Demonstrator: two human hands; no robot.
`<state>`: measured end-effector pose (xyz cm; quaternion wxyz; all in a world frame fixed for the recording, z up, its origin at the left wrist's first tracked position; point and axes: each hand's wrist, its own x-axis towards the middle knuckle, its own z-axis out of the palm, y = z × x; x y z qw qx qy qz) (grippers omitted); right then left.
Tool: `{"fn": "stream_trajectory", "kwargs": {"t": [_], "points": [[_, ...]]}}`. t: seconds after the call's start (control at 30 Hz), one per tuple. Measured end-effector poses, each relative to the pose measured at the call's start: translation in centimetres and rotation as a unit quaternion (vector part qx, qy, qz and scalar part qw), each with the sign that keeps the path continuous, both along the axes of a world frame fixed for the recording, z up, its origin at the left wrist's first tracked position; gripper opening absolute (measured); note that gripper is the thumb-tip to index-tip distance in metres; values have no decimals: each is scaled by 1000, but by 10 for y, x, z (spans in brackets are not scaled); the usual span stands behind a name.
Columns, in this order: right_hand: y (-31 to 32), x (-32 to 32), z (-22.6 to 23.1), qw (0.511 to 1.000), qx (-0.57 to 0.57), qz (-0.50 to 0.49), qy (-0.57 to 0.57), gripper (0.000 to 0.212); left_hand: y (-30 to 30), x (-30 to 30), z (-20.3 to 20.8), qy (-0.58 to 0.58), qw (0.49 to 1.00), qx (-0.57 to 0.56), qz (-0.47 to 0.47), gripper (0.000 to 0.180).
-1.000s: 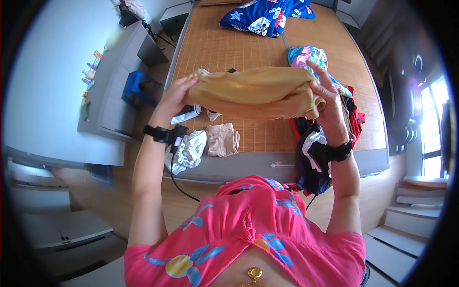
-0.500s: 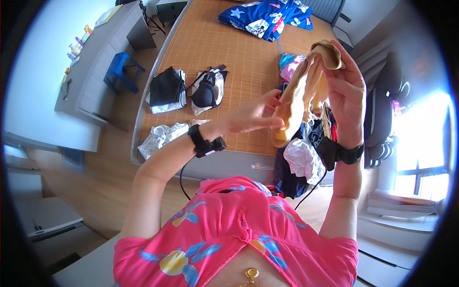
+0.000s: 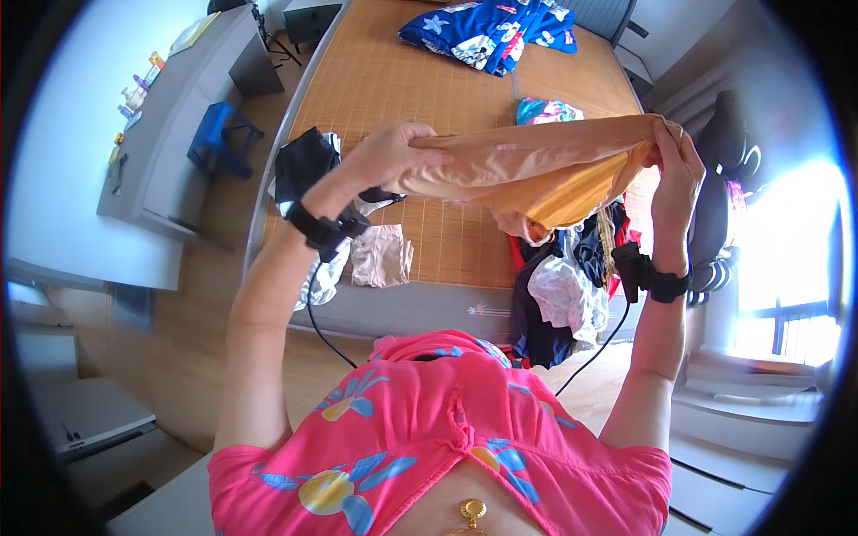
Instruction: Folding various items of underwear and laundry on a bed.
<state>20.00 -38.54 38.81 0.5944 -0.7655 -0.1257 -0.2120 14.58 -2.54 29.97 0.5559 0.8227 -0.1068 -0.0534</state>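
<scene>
In the head view, the left hand [image 3: 389,161] has its thumb and fingers closed on the left end of a tan cloth [image 3: 527,154]. The right hand [image 3: 677,174] pinches the cloth's upper right corner, thumb and fingers drawn together. The cloth is stretched between them in the air over the bed [image 3: 447,103], its upper edge nearly straight; below this, on the right, it sags and shows a deeper orange-yellow side. Each wrist wears a black band with a small device, and a cable hangs from each.

On the bed, below the left hand, lies a folded beige cloth [image 3: 382,255], with a crumpled pale cloth [image 3: 329,279] just beside it, partly behind the left forearm. Near that hand lies a black folded stack [image 3: 307,168] with white under it; a dark item [image 3: 380,194] shows only partly under the left hand.

Below the cloth's right part sits a heap: a white printed garment [image 3: 567,286], a navy cloth [image 3: 534,304] hanging over the bed's near edge, and some red fabric. A multicoloured bundle [image 3: 547,111] lies just beyond the cloth, and a blue quilt [image 3: 487,36] near the far end. A blue stool [image 3: 222,138] stands by the desk [image 3: 192,98] on the left.
</scene>
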Motion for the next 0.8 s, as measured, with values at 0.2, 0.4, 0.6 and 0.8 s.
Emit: {"fn": "stream_trajectory", "kwargs": {"t": [0.2, 0.4, 0.6, 0.8], "points": [[-18, 19, -25, 999, -6, 6, 37, 16, 30, -4, 28, 37, 997, -66, 33, 25], [-11, 24, -48, 992, 10, 97, 80, 23, 43, -10, 43, -66, 995, 40, 55, 40], [-27, 46, -75, 981, -20, 144, 130, 13, 52, -17, 48, -89, 968, 234, 24, 40], [-38, 54, -95, 975, -88, 178, 97, 11, 42, -33, 50, -152, 967, 196, -49, 34]]}}
